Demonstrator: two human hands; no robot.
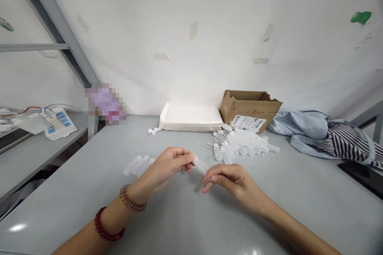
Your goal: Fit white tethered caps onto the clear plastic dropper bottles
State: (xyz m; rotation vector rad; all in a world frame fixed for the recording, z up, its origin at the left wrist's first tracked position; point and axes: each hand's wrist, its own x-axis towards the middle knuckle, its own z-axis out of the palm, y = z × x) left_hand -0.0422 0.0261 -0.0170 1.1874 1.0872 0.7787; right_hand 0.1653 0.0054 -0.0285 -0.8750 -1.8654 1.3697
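Note:
Between my two hands, just above the grey table point(185, 223), is a small translucent plastic tube point(201, 166). My left hand point(175, 163) pinches its upper left end, where a white cap seems to sit. The lower right end is between the fingers of my right hand point(229, 179). A row of similar tubes point(137, 166) lies left of my left hand, partly hidden by it. Beyond my right hand is a heap of more translucent tubes point(239, 143), some with thin white strings. Several small white caps point(154, 130) lie farther back on the left.
A stack of white padded sheets or envelopes point(191, 117) lies against the wall. Beside it stands an open cardboard box point(253, 107). At the right are a light blue bag point(295, 127), striped cloth point(350, 143) and a dark phone-like object point(362, 175). A power strip point(61, 123) is at far left.

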